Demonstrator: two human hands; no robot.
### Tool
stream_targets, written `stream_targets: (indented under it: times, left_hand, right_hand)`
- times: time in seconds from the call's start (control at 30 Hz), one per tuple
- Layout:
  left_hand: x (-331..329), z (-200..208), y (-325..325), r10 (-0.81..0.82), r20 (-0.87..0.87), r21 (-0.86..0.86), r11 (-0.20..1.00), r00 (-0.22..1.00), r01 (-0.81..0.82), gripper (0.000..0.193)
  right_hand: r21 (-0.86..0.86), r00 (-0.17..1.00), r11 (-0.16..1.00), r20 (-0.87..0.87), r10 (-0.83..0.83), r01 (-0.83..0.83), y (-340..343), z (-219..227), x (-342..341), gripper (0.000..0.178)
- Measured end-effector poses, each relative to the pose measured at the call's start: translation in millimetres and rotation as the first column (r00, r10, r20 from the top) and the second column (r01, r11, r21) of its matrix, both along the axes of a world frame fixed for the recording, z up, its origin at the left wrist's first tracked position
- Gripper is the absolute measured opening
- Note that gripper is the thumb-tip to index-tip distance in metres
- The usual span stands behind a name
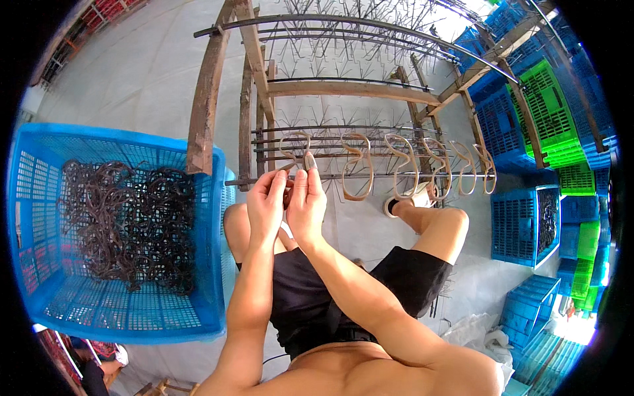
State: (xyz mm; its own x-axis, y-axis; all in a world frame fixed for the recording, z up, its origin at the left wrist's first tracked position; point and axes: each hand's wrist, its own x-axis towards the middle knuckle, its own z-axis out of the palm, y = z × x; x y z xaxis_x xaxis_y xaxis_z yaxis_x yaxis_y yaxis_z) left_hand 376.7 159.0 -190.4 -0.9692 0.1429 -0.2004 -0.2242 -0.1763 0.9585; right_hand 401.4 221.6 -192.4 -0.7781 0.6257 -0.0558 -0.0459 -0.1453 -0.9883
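My left hand [265,204] and my right hand [306,203] meet at the front rod of a wooden rack, fingers pinched together. Between their fingertips is the lower end of a thin, pale brown glasses-shaped loop [295,136]; its upper curve shows above my fingers. Part of it is hidden behind my hands. To the right, several similar figure-eight loops [357,197] hang in a row along the dark rod [380,175]. On my left, a big blue plastic crate [125,323] holds a tangled heap of dark, thin curved pieces [99,218].
The wooden rack [353,90] rises ahead, carrying several rods with thin wire hooks sticking out. One post [206,105] stands beside the blue crate. Stacked blue crates and green crates [545,112] line the right side. My bent knees flank the work area.
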Motion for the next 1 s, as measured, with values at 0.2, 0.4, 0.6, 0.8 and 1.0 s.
stream_targets:
  times: [0.2, 0.4, 0.6, 0.8, 1.0]
  left_hand:
    - [4, -7, 8, 0.075, 0.161, 0.153, 0.983, 0.984, -0.1, 0.012]
    - [-2, -14, 11, 0.1, 0.158, 0.082, 0.99, 0.982, -0.114, 0.016]
    - [-8, -5, -4, -0.12, 0.184, 0.176, 0.981, 0.976, 0.088, 0.017]
    - [5, 14, -9, 0.016, -0.182, -0.356, 0.931, 0.983, -0.081, 0.025]
    - [1, 25, -79, 0.165, -0.138, -0.482, 0.85, 0.977, -0.212, 0.037]
  right_hand:
    - [0.161, 0.988, 0.985, 0.154, 0.033, -0.058, 21, -12, 5, 0.018]
    - [0.069, 0.995, 0.996, 0.088, 0.055, -0.062, 27, -10, 4, 0.023]
    - [0.041, 0.999, 0.998, 0.02, 0.049, -0.05, 22, 1, 11, 0.026]
    - [-0.022, 0.997, 0.997, 0.021, 0.072, -0.071, 12, -3, 14, 0.024]
    - [-0.14, 0.972, 0.962, -0.056, 0.227, -0.233, 33, 12, 34, 0.017]
